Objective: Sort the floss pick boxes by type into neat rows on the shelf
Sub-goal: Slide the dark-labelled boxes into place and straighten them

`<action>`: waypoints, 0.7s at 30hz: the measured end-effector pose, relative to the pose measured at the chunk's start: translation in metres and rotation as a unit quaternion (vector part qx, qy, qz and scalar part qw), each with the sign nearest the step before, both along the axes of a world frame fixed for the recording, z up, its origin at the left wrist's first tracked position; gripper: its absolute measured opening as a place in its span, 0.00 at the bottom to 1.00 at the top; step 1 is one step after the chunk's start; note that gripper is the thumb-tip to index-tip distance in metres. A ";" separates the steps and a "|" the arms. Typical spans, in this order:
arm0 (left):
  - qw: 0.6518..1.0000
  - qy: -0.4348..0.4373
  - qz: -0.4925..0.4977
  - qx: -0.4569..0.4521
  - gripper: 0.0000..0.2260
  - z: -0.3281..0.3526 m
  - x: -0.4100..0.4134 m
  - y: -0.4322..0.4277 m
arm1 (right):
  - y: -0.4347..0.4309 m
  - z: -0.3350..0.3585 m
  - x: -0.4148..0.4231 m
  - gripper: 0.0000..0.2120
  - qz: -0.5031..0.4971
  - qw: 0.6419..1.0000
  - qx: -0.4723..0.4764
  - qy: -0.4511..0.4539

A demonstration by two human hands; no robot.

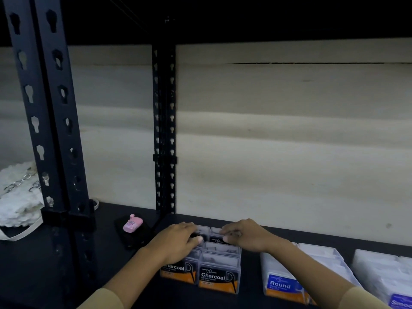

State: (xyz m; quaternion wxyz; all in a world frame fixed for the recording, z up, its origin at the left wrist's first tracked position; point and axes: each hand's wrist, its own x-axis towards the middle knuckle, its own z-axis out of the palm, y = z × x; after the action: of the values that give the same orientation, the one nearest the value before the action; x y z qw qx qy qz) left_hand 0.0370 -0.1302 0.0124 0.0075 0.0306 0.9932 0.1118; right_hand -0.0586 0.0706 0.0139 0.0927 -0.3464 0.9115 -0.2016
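We found the dark shelf (334, 239) bare behind the Charcoal boxes (219, 272) and Round boxes (282, 282), with an open lane between those clusters. Leftward, the rear upright (164, 130), pink container (132, 223) and front post (48, 121) crowded the way.

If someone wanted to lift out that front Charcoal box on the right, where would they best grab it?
Probably by its two short sides, coming down from above. The front right Charcoal box stands upright with its clear lid up; its right side faces open shelf, but its left side sits close against the neighbouring Charcoal box, so a finger must slip into that seam, or it could first be slid forward.
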 end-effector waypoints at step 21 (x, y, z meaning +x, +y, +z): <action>0.999 -0.012 -0.002 0.035 0.53 -0.026 -0.007 -0.020 | -0.017 -0.026 0.063 0.63 -0.042 0.987 0.136 0.073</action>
State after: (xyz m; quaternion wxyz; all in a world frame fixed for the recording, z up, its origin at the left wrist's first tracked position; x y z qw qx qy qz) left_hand 0.0302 -0.1501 -0.0137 0.0181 0.0316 0.9885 0.1470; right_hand 0.0039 0.0539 -0.0117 0.0635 -0.3057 0.9485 -0.0537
